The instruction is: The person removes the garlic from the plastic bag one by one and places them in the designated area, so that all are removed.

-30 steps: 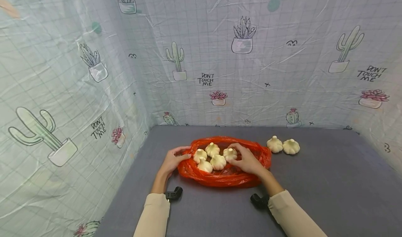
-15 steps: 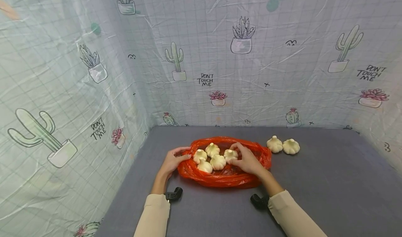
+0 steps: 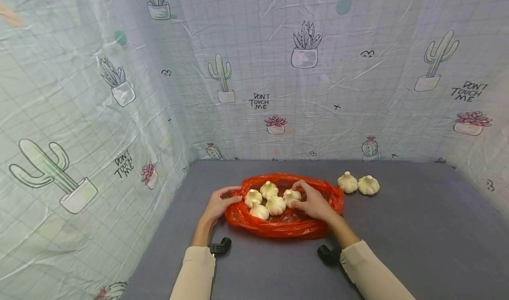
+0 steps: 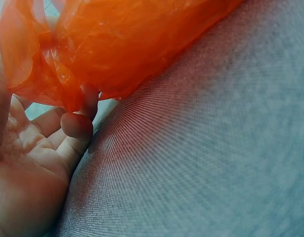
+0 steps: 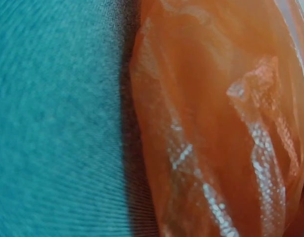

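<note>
A red plastic bag (image 3: 274, 230) lies on the table with its mouth spread wide, and several garlic bulbs (image 3: 276, 205) sit inside it. My left hand (image 3: 216, 206) holds the bag's left rim, thumb on the inner side. In the left wrist view the bag's film (image 4: 117, 44) hangs over the curled fingers (image 4: 75, 126). Reaching into the right part of the bag, my right hand (image 3: 316, 203) pinches one garlic bulb (image 3: 291, 197) between thumb and fingers. Only the bag's crinkled side (image 5: 206, 123) fills the right wrist view; that hand is mostly hidden there.
Two more garlic bulbs (image 3: 347, 183) rest on the grey table (image 3: 409, 229), just beyond the bag's right end. A cactus-print curtain (image 3: 274, 70) encloses the table at the back and sides. Black wrist devices (image 3: 221, 246) sit at both sleeve cuffs.
</note>
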The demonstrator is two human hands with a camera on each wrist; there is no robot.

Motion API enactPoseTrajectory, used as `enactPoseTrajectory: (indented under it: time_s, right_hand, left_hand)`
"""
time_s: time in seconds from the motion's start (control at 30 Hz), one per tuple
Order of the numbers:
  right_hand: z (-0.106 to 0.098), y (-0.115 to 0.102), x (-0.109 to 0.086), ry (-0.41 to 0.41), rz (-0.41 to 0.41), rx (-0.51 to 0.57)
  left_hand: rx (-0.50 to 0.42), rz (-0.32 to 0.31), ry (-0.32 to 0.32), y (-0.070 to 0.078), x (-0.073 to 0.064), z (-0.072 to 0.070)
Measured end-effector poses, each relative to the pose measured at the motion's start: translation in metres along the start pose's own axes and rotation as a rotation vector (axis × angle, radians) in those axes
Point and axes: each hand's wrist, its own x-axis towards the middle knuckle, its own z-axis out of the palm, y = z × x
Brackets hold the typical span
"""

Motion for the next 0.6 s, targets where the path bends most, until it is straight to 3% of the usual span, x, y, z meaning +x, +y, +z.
enactPoseTrajectory:
  time_s: [0.4,0.6]
  right_hand:
    - [-0.0052,-0.0014,-0.0001,0.014,0.026,0.026]
    - [-0.0053,-0.0022,0.0006,-0.017,0.007,0.023]
  left_hand:
    - [-0.004,-0.005,-0.004,0.0000,0.0003,0.0003]
    - [-0.004,-0.005,-0.001,-0.0014,0.0009,0.0002]
